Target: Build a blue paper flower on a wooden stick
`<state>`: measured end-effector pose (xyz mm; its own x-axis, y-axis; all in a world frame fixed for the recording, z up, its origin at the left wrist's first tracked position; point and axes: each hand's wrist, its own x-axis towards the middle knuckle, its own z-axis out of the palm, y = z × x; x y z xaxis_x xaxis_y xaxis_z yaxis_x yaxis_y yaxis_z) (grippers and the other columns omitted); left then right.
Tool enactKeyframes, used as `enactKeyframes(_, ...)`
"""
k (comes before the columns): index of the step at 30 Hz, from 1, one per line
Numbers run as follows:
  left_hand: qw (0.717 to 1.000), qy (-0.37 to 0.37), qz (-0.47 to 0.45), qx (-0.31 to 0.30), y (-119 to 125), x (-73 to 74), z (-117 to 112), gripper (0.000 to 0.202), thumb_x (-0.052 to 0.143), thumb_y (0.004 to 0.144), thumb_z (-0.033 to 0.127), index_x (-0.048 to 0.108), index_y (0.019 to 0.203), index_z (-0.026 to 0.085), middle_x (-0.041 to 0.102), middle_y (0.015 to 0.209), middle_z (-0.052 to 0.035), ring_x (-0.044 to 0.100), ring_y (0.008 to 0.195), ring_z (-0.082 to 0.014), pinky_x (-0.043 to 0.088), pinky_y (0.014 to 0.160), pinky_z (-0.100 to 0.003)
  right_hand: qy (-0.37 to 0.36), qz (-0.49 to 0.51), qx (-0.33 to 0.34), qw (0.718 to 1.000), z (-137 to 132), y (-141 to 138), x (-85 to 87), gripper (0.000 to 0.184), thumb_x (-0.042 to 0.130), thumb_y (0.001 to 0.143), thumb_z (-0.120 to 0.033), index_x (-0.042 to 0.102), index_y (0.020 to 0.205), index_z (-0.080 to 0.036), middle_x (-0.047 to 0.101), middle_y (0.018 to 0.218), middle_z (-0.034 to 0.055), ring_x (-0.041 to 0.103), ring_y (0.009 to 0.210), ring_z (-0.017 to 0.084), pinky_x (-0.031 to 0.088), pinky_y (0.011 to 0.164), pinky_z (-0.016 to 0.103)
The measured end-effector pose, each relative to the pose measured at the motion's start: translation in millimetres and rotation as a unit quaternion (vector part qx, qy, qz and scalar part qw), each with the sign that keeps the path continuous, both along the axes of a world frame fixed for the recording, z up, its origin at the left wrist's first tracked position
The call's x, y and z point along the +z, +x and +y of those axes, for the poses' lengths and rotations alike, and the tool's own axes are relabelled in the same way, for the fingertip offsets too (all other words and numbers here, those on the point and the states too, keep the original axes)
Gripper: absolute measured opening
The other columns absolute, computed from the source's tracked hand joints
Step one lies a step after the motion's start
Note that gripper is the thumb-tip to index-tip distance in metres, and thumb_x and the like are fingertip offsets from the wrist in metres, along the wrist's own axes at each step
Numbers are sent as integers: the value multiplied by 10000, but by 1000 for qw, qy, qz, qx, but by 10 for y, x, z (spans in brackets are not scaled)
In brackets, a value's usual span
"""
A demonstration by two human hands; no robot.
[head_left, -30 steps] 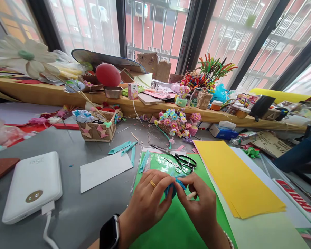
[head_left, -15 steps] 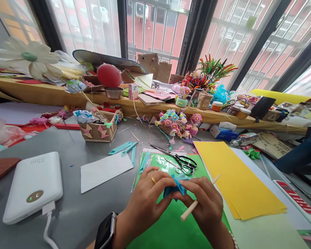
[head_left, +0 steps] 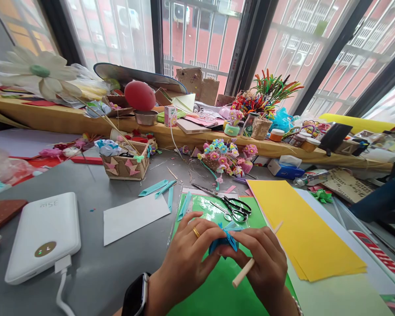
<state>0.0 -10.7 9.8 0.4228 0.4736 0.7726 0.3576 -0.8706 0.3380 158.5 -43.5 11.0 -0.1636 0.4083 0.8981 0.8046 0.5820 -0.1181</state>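
A bright blue piece of folded paper (head_left: 230, 239) is held up between both hands, just above a smooth green sheet (head_left: 213, 287) on the grey surface (head_left: 95, 272). By the left hand (head_left: 192, 248) it is pinched between thumb and fingers, so that grip is narrow and closed on the paper; by the right hand (head_left: 262, 259) its near edge is pinched, while a pale round wooden stick (head_left: 243, 273) is kept tucked across the same grip. The step in hand is judged to be the shaping or joining of the small folds (the exact crease is hidden by the fingers). The next move would seem to call for a light, steady pinch, with the stick kept clear of the paper.

Among the containers, white and blue crumpled paper shapes (head_left: 108, 148) are held in a brown cardboard box with pink triangles on its wall (head_left: 127, 170), along with a dark item that cannot be made out. Small pink and blue flowers (head_left: 222, 151) are crowded over a low brown basket (head_left: 211, 164). A white tissue (head_left: 291, 160) is seen sticking out of a blue tissue box (head_left: 285, 170). On the shelf, a red egg-shaped object (head_left: 140, 95) is set over a round metal tin (head_left: 146, 117), whose inside is hidden.
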Motion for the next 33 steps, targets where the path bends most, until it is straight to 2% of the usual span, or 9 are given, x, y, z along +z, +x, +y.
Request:
enactKeyframes(6,1000,-11,-12,-8,4,10,4,144,563,771,114,528,879,203,629,757,13,587,705,-138,404,877,-370,4,2,3,1000,-7,-23,29,88,631,789,-261,618,828,-183,655,602,24,562,539,139,437,502,242)
enactKeyframes(10,998,-59,-21,-29,-4,20,12,141,557,771,125,536,886,205,610,808,-25,577,780,-171,448,798,-350,11,-4,4,1000,-17,-26,38,81,640,784,-235,615,838,-180,662,603,20,563,538,131,439,500,234)
enactKeyframes(13,994,-98,-26,-47,-11,25,7,146,564,771,129,537,892,205,594,833,-41,565,809,-183,468,733,-320,8,-7,2,1000,-28,-22,35,113,642,782,-277,612,851,-193,666,610,18,577,541,136,442,496,239)
enactKeyframes(17,990,-120,-26,-63,-21,29,-7,156,567,766,109,529,883,205,579,841,-45,557,816,-187,474,716,-310,6,-6,2,1000,-36,-26,40,121,632,788,-303,608,842,-197,667,610,20,590,538,139,443,494,243)
enactKeyframes(25,989,-118,-37,-85,-10,30,-34,190,522,755,52,523,881,194,555,832,-32,545,777,-151,481,707,-260,9,-5,2,1000,-42,-35,72,127,594,814,-328,611,851,-208,660,602,11,582,526,131,445,489,238)
enactKeyframes(30,994,-91,-16,-63,-20,-4,-17,147,521,784,77,536,871,195,558,846,-41,547,784,-156,479,700,-260,0,-13,-6,1000,-24,-42,49,33,604,805,-216,618,830,-202,653,598,9,557,517,127,437,488,234)
enactKeyframes(33,993,-95,-3,-68,-40,-6,17,139,508,800,79,537,877,191,568,836,-38,554,772,-148,478,688,-246,-13,-12,-6,1000,-1,-22,30,44,594,799,-193,630,823,-200,649,611,16,562,537,135,435,496,244)
